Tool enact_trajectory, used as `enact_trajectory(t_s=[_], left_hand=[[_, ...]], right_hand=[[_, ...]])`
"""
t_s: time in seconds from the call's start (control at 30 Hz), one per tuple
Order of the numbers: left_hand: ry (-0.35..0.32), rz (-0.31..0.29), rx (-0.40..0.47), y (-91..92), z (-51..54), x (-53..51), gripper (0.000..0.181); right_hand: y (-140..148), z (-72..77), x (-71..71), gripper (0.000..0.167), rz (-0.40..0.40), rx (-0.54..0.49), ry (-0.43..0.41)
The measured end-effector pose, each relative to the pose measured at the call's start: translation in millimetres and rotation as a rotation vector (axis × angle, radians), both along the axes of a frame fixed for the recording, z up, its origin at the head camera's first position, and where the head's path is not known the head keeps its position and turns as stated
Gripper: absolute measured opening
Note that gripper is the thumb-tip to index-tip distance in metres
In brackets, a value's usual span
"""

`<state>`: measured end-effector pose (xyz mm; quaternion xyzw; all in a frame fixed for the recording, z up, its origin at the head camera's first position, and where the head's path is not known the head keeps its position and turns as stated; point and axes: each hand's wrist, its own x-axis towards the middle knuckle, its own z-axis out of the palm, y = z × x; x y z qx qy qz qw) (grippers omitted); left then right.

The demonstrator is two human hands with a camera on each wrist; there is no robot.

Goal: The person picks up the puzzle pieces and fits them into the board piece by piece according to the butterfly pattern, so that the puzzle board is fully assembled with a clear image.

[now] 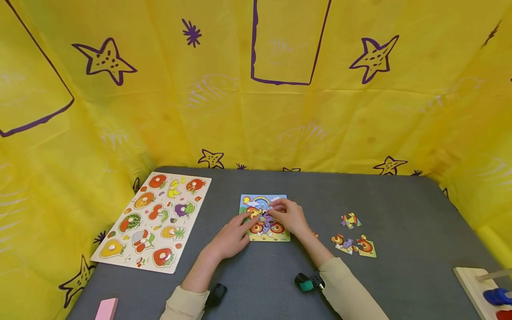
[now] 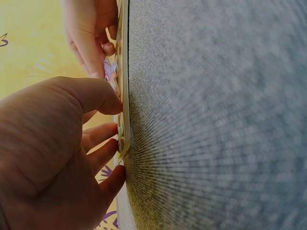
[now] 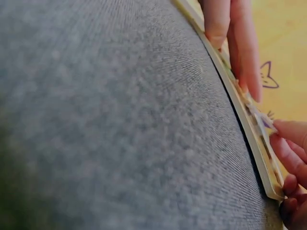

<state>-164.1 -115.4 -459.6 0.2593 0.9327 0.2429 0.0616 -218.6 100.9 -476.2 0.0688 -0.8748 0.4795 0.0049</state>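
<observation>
Head view: the puzzle board [image 1: 270,239] lies flat on the table [image 1: 264,284], between the 2 hands and below their fingertips. Left hand [image 1: 230,235]: fingers spread, tips on the board from its left side. Right hand [image 1: 290,218]: thumb and finger pinching 1 puzzle piece [image 3: 265,121], tilted over the board in the right wrist view. At least 3 loose pieces [image 1: 350,221] lie right of the right hand, clear of the fingers.

Ctr. frame: 2 hands, L hand [image 1: 231,235] & R hand [image 1: 291,218], 1 picture puzzle [image 1: 264,238]; ctr. rt., at least 3 loose pcs. [image 1: 366,247]; left, 1 fruit board [image 1: 190,225]; lower L, 1 pink block [image 1: 106,309]; lower rt., 1 bead toy [image 1: 473,288].
</observation>
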Motion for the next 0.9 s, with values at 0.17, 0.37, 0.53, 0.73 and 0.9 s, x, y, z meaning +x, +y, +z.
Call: enact_trajectory(t_s=[0.17,0.37,0.53,0.73,0.9], left_hand=[[0.006,-0.017,-0.007,0.3,0.1,-0.5,0.051],[-0.007,-0.017,-0.005,0.3,0.1,-1.9,0.049],[-0.003,-0.019,-0.007,0.1,0.1,-2.2,0.049],[-0.001,-0.022,-0.007,0.2,0.4,-1.9,0.048],[0.001,-0.016,-0.016,0.6,1.1,-1.3,0.049]], right_hand=[[-4.7,-1.8,-4.1,0.012,0.016,0.070,0.082],[-6.8,-2.2,-5.2,0.010,0.020,0.117,0.104],[-7.1,-1.1,-4.4,0.009,0.021,0.152,0.107],[-7.3,-0.4,-4.0,0.010,0.024,0.173,0.115],[-8.5,-1.0,-3.7,0.012,0.016,0.193,0.124]])
